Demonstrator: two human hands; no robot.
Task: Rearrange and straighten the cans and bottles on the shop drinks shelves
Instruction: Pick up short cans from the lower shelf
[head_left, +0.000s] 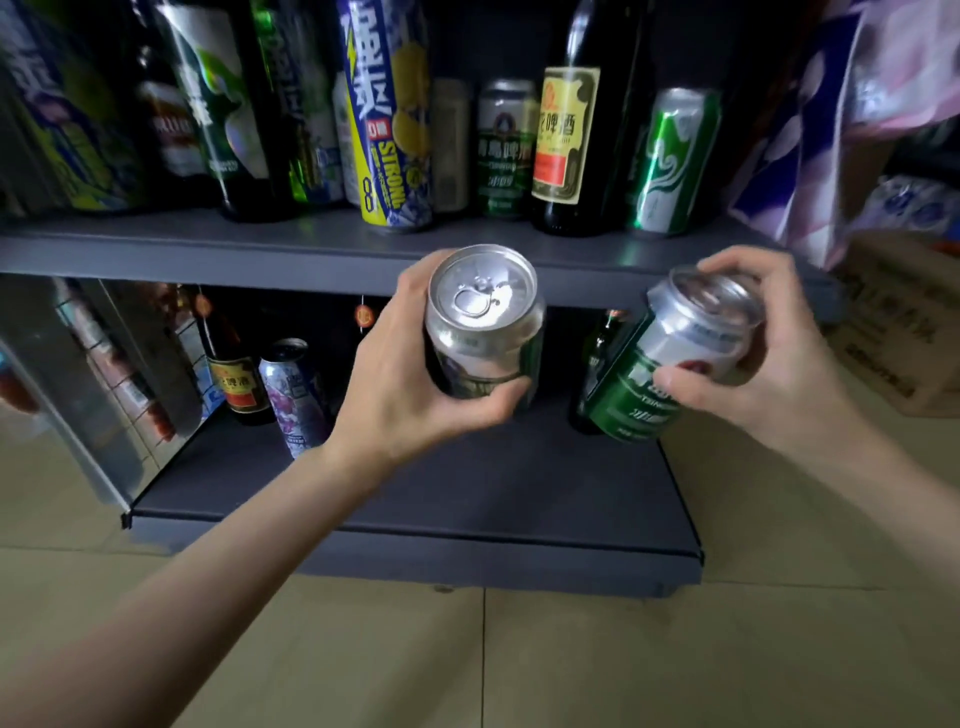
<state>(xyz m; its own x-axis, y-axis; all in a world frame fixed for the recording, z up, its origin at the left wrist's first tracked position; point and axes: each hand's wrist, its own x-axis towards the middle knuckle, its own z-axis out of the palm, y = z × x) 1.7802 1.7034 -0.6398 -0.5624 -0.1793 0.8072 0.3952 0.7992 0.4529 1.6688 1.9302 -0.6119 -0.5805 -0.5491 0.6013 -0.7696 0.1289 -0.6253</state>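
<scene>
Both hands are loaded here: the left hand is wrapped round a silver-topped can, fingers curled behind it and thumb across its lower front, the can upright with its pull tab facing the camera. The right hand grips a green can near its top, fingertips over the rim and thumb on the label, and this one is tilted, base swung in toward the lower shelf. Both cans hang in the air in front of the upper shelf edge, near each other but apart, neither resting on anything. The lower shelf is mostly bare at its front and middle; a brown bottle and a purple can stand toward its back left, and a dark green bottle sits just behind the tilted can. This looks like the placing step: two cans in transit, likely bound for that lower shelf. The next move calls for righting the green can before it touches down, then setting both upright and in line, labels forward, without knocking the green bottle behind.
</scene>
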